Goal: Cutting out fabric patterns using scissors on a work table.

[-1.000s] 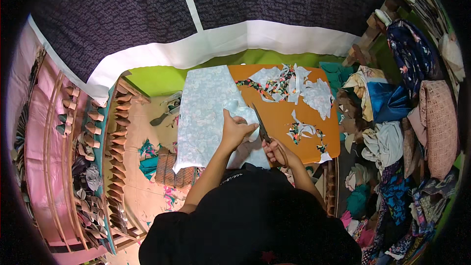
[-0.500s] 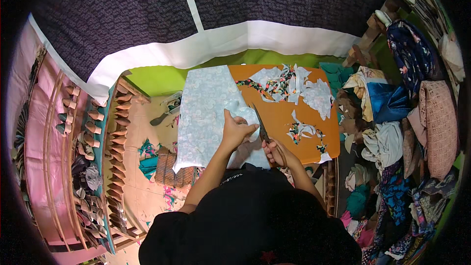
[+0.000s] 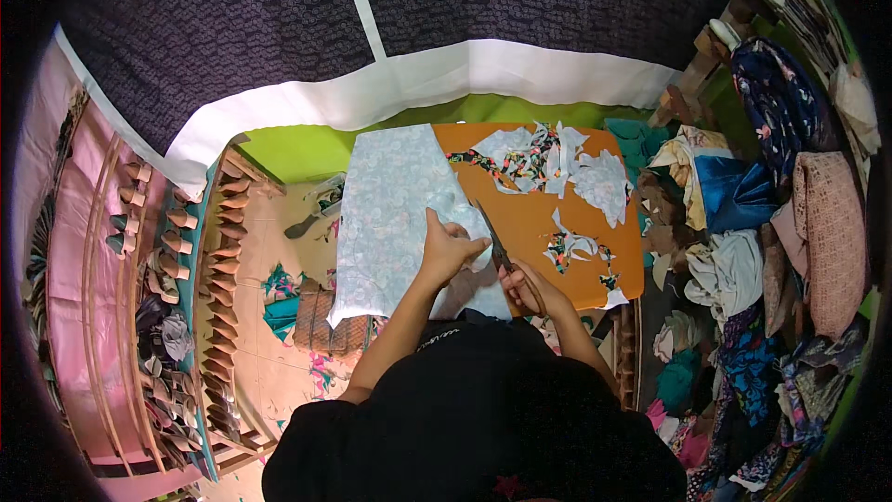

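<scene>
A large pale cloth [image 3: 386,186] with a faint printed pattern covers the left part of an orange-brown tabletop [image 3: 511,209]. My left hand [image 3: 448,249] is at the cloth's right edge, its thumb and fingers gripping the material. Just beyond these fingers is a shiny, pale piece [image 3: 446,201] whose kind I cannot make out. My right hand [image 3: 522,286] is wrapped round the handles of dark metal scissors [image 3: 498,246]. Their blades point away from me and to the left, beside the cloth edge. My left hand partly hides the cloth there.
Cut scraps with floral and white sides [image 3: 544,158] lie at the table's far right, and smaller scraps [image 3: 569,246] nearer. Wooden racks of shoe-shaped forms [image 3: 223,284] stand at left. Piled fabrics [image 3: 729,270] crowd the right. A dark curtain [image 3: 520,0] hangs beyond the table.
The scissors have shifted slightly in my right hand, their tips a little nearer to me. My left hand and the cloth have hardly moved.
</scene>
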Demonstrator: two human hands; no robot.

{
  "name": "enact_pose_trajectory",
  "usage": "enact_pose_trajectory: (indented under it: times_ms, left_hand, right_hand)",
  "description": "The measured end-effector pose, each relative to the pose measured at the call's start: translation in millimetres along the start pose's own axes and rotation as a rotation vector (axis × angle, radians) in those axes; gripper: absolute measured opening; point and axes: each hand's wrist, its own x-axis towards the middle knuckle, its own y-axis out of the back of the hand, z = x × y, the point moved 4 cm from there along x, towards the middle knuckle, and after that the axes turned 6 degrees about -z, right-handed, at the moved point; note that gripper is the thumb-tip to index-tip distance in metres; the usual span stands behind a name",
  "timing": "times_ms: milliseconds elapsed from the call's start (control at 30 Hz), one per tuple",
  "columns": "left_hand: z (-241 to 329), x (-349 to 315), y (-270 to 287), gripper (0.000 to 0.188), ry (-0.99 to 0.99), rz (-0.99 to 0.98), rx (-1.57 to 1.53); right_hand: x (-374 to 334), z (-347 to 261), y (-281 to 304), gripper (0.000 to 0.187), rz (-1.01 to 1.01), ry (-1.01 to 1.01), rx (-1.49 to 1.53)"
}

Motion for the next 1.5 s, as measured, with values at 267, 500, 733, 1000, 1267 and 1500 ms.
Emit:
enact_pose_trajectory:
  times_ms: [267, 500, 733, 1000, 1267, 1500]
  left_hand:
    - [-2.8, -0.3, 4.7, 0.084, -0.013, 0.012, 0.017]
    - [-4.2, 0.6, 4.8, 0.08, -0.001, -0.003, 0.021]
    - [-0.8, -3.0, 2.9, 0.081, -0.002, -0.016, 0.125]
    - [-4.1, -2.4, 3.0, 0.058, -0.018, 0.03, -0.042]
    - [3.9, -0.5, 6.0, 0.054, -0.115, 0.119, -0.183]
    - [5.3, -4.5, 7.1, 0.06, -0.092, 0.155, -0.095]
  right_hand:
    - [0.4, 12.0, 5.0, 0.073, -0.121, -0.146, -0.096]
    - [-0.9, 29.0, 4.3, 0.077, 0.024, -0.227, 0.072]
    - [2.0, 19.7, 8.7, 0.074, -0.069, -0.082, -0.226]
    - [-1.3, -1.6, 5.2, 0.061, 0.035, 0.049, -0.222]
    - [-2.5, 13.1, 2.4, 0.027, 0.058, 0.047, -0.29]
    - [-3.4, 20.4, -4.1, 0.068, -0.093, -0.197, 0.155]
